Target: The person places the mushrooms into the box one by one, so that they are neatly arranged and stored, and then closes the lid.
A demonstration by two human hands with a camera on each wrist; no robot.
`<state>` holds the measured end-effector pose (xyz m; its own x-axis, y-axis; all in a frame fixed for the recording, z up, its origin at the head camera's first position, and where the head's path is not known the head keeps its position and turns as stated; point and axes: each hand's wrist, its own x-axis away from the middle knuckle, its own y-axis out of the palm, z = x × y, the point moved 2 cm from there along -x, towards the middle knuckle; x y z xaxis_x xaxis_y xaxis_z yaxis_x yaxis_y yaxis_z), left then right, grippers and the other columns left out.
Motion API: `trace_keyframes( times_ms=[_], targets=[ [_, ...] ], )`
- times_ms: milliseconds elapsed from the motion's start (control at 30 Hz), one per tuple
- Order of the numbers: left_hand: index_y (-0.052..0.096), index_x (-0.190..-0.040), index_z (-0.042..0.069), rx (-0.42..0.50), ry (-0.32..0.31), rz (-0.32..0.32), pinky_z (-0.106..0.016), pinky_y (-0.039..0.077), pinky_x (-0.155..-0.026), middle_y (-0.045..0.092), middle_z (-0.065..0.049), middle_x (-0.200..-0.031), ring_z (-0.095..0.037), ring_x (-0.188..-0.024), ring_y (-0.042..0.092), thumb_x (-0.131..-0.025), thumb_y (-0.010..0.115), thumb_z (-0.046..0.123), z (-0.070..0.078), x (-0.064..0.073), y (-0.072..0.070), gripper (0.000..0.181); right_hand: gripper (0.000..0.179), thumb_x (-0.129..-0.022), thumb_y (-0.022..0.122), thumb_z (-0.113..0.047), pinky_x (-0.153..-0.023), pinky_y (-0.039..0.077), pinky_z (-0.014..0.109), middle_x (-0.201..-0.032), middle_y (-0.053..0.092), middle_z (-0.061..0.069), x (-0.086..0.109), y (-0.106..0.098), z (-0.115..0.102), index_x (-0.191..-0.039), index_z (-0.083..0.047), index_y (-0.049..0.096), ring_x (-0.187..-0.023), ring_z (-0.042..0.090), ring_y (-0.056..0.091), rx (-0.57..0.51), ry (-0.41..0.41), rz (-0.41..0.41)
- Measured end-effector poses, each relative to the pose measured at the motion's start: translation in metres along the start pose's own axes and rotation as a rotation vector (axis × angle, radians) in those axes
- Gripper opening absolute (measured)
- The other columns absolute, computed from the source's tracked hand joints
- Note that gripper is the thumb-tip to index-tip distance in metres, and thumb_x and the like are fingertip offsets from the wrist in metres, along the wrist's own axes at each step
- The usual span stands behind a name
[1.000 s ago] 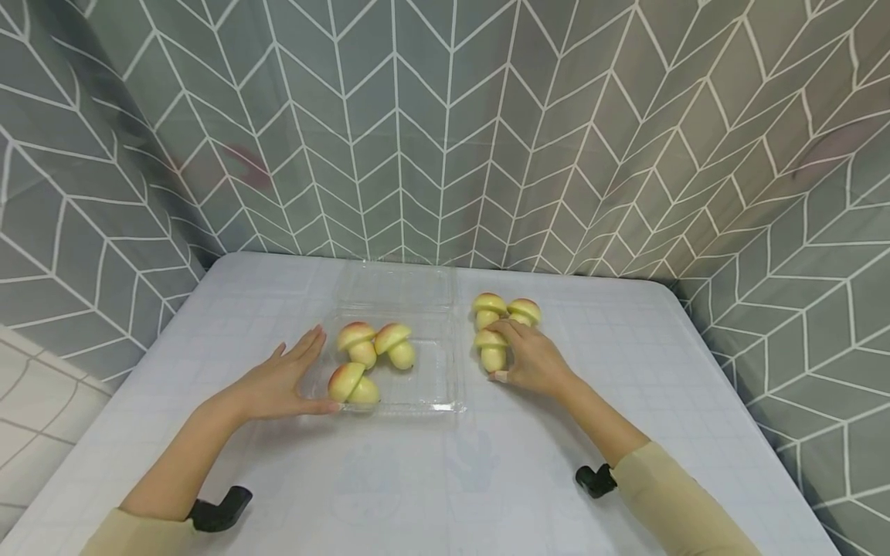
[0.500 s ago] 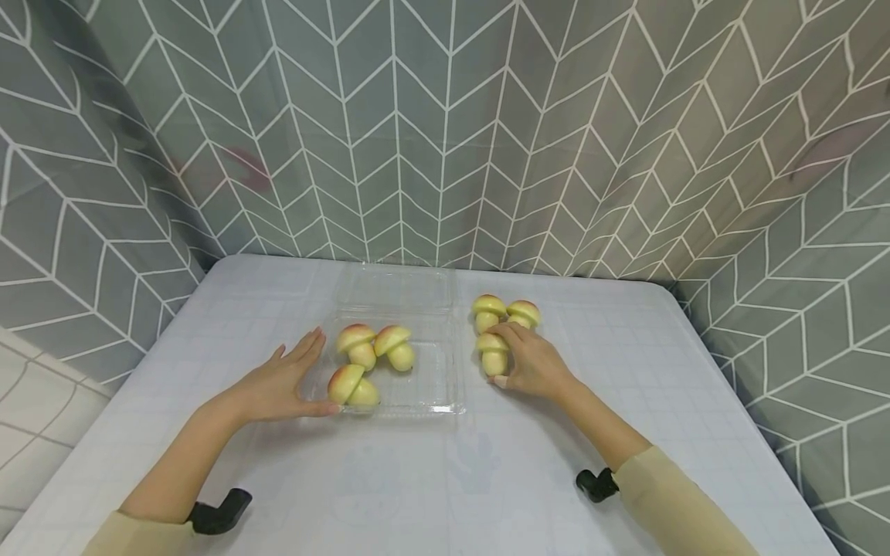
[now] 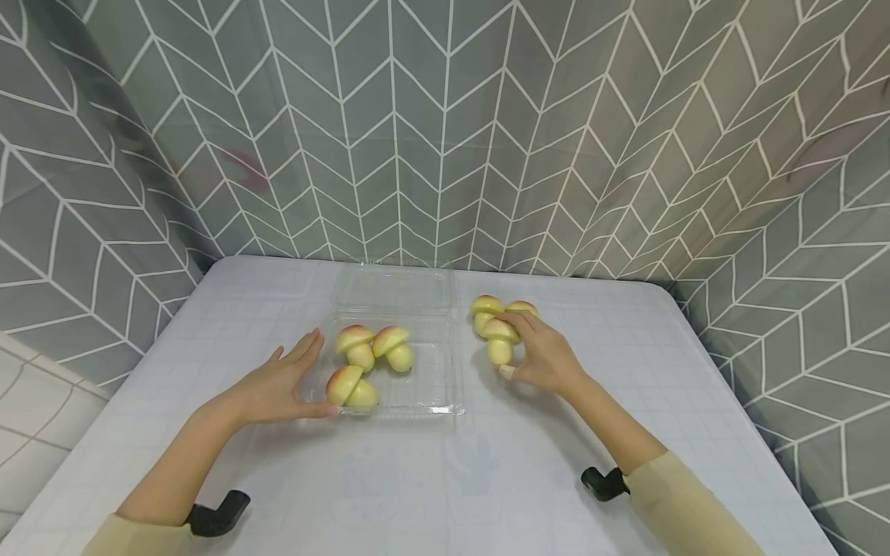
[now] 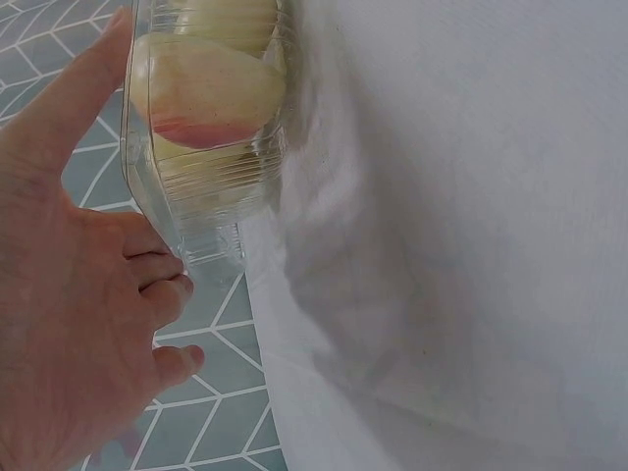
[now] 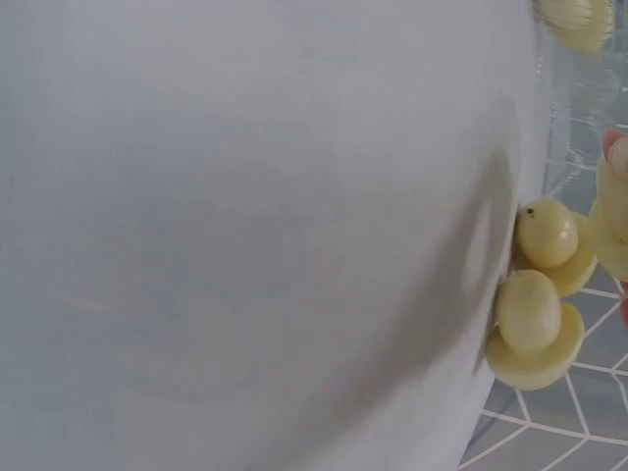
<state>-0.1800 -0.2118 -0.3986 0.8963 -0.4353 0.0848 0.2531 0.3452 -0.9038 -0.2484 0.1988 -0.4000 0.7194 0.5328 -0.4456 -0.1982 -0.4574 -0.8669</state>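
Observation:
My right hand (image 3: 549, 359) pinches a yellow-green toy mushroom with a reddish-topped cap (image 3: 499, 353) between thumb and fingers. In the right wrist view this mushroom (image 5: 610, 231) hangs clear of the table at the edge of the picture. Just behind it stand two like mushrooms (image 3: 484, 310), one partly covered by my fingers. My left hand (image 3: 281, 388) lies along the left side of a clear plastic clamshell box (image 3: 434, 378), fingers spread and thumb at its front corner. Three mushrooms (image 3: 394, 347) lie inside the box. Through its wall, the left wrist view shows one mushroom (image 4: 211, 93) close up.
The box's clear lid (image 3: 396, 287) is folded back flat toward the table's far edge. A white cloth covers the table (image 3: 417, 494). Grey curtains with white lines (image 3: 431, 131) hang behind and on both sides. Each wrist carries a black camera mount (image 3: 219, 513).
My right hand has lifted the nearest right-hand mushroom off the table and shifted it slightly right and up in the picture. The left hand and the box stay put.

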Motion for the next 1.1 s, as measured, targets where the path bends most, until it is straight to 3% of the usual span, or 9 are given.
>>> trace_keyframes(
  times_ms=[333, 1100],
  targets=[
    [0.013, -0.149, -0.010, 0.010, -0.002, 0.000, -0.065, 0.008, -0.110, 0.008, -0.027, -0.157, -0.041, -0.143, 0.013, -0.074, 0.070, 0.064, 0.000, 0.000, 0.000, 0.120, 0.079, -0.063, 0.086, -0.031, -0.080, 0.053, 0.044, -0.124, 0.055, 0.007, -0.007, -0.012, -0.010, -0.130, -0.008, 0.049, -0.104, 0.023, 0.059, -0.034, -0.061, 0.067],
    [0.016, -0.148, -0.012, -0.003, 0.006, 0.008, -0.066, 0.009, -0.109, 0.009, -0.028, -0.156, -0.041, -0.144, 0.012, -0.075, 0.069, 0.066, -0.001, 0.000, 0.001, 0.119, 0.085, -0.060, 0.090, -0.029, -0.085, 0.052, 0.038, -0.126, 0.055, 0.005, -0.027, -0.025, -0.036, -0.133, -0.008, 0.050, -0.108, 0.020, 0.058, -0.075, -0.219, 0.155]
  ],
)
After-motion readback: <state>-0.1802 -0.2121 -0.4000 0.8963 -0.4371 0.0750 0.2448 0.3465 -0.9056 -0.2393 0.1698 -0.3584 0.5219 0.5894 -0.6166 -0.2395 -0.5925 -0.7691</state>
